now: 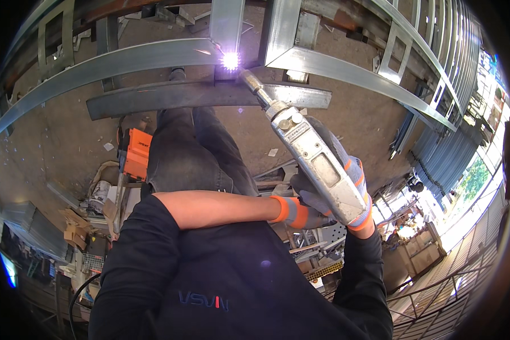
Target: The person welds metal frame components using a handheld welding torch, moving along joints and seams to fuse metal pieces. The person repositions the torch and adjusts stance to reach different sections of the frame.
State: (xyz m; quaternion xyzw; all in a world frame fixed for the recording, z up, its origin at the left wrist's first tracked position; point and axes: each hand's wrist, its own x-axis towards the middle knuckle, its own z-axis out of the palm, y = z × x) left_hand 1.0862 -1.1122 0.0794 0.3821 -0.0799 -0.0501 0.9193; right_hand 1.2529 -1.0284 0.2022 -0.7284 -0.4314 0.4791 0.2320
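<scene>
My right hand [354, 173], in a grey glove with orange bands, is wrapped round a silver handheld welding torch [317, 161]. The torch slants up and left, and its nozzle points at a bright violet-white weld spot [230, 60]. The glare sits at the corner where an upright metal profile [226, 22] meets a long metal bar [153, 55]; it hides the seam. My left forearm crosses my body, and my left hand [311, 218], gloved in grey and orange, is against the rear underside of the torch. Its fingers are hidden behind the torch body.
A loose metal strip [209, 97] lies just below the joint. Another mitred frame corner [283, 54] stands to the right. An orange case [137, 153] is beside my legs. Cardboard boxes [76, 229] sit at lower left, and stacked metal profiles [450, 51] at upper right.
</scene>
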